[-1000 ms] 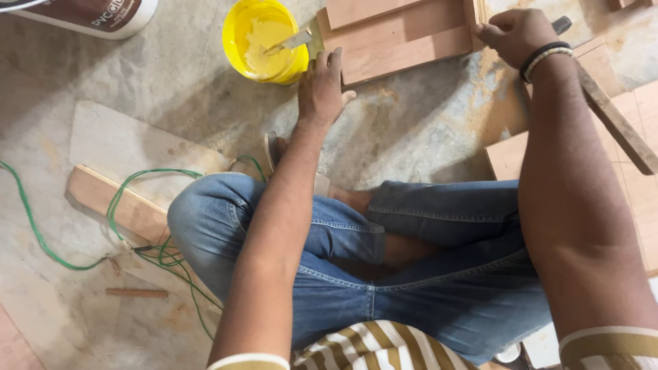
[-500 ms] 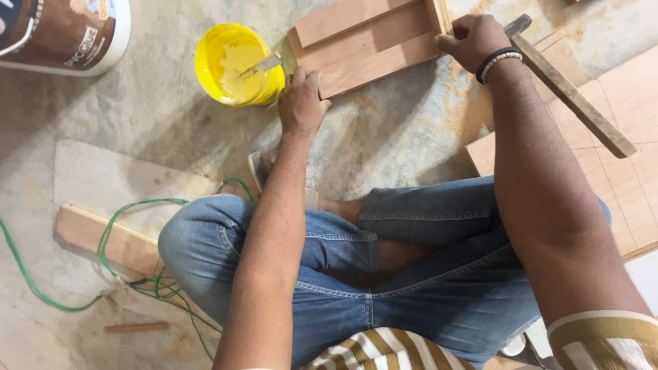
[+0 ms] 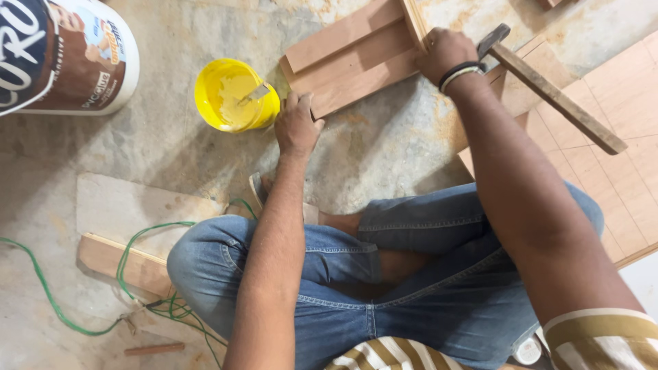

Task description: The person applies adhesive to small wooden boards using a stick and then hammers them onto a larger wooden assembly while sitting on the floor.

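My left hand (image 3: 296, 127) lies with curled fingers on the near left corner of a stack of reddish wooden boards (image 3: 356, 62) on the stone floor. Just left of it stands a yellow cup of pale glue (image 3: 233, 96) with a metal scraper (image 3: 255, 92) in it. My right hand (image 3: 444, 53), with a wristband, grips a thin wooden strip (image 3: 413, 20) standing on edge at the boards' right end. A hammer with a wooden handle (image 3: 555, 96) lies right beside that hand, on plywood.
A big white bucket (image 3: 68, 55) stands at the top left. Plywood sheets (image 3: 617, 137) lie at the right. A flat panel and wood block (image 3: 116, 257) lie at the left with green wire (image 3: 137, 267) looped over them. My crossed legs in jeans fill the lower middle.
The view has shifted, so everything sits lower and the white bucket has come into sight. Both hands keep their places on the boards and the strip.
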